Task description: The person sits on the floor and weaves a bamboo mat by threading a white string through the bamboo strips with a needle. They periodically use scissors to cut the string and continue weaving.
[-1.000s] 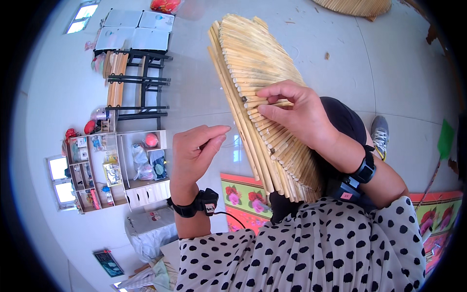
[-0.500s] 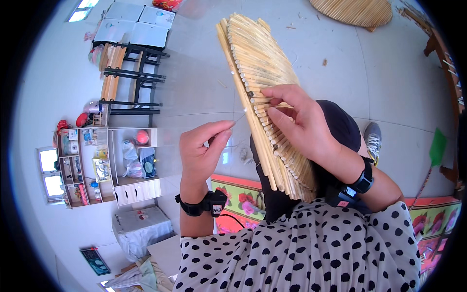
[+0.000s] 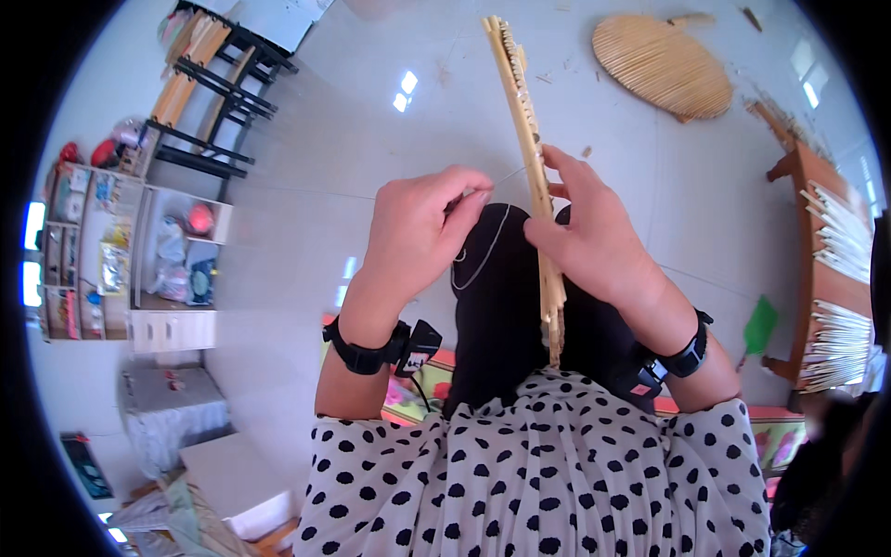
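Note:
A panel of pale reed sticks [image 3: 522,107] stands on edge over my lap, so mostly its narrow side shows. My right hand [image 3: 599,232] grips its right side near the middle, thumb toward me and fingers farther up; part of its grip is hidden behind the edge. Left of the panel, my left hand [image 3: 418,227] is closed in a pinch on a thin whitish thread [image 3: 482,265]. A short taut stretch runs from the fingertips to the panel, and a slack loop hangs over my dark-trousered left knee. Whether a needle is in the pinch is too small to tell.
A rounded stick panel [image 3: 664,70] lies on the floor at the far right. Bundles of pale sticks [image 3: 840,241] rest on a wooden bench [image 3: 789,186], near a green fly swatter [image 3: 760,325]. Shelves [image 3: 172,320] and black-framed furniture [image 3: 209,102] stand at left.
The reed panel has turned from showing its broad face to nearly edge-on. My left hand has moved right and up, nearer the panel; a loop of thread now shows over my knee.

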Available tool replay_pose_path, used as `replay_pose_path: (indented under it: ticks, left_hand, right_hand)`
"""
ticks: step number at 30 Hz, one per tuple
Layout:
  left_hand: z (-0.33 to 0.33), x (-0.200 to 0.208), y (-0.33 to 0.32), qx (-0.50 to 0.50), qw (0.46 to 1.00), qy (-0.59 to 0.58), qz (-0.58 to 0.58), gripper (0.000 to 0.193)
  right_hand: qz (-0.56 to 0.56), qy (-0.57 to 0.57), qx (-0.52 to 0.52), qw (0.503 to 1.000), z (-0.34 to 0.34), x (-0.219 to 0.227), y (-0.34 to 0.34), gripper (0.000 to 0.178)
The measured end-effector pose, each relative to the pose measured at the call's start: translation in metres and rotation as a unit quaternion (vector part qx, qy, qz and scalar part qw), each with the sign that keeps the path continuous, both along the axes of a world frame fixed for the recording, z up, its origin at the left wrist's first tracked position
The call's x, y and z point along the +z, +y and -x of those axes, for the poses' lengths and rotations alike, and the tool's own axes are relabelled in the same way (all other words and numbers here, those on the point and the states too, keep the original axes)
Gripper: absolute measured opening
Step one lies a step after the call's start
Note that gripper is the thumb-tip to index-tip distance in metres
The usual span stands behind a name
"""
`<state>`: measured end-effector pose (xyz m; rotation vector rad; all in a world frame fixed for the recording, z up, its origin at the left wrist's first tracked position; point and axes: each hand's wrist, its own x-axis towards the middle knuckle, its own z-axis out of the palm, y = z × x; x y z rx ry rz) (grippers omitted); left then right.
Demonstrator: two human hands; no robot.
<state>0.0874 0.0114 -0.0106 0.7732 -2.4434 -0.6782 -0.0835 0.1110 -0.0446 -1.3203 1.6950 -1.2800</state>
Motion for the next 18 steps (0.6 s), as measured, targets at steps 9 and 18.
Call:
replay_pose_path:
  ticks: [9,18]
  left_hand:
    - [-0.002,-0.058,0.034,-0.11,0.897,0.199,-0.379,0.011]
    - [0.011,-0.099,0.083,-0.351,0.797,0.261,-0.417,0.008]
  right_hand:
    - [-0.008,-0.208,0.013,0.978,0.022,0.001,0.031,0.061]
    - [-0.035,-0.266,-0.063,0.961,0.015,0.009,0.068,0.059]
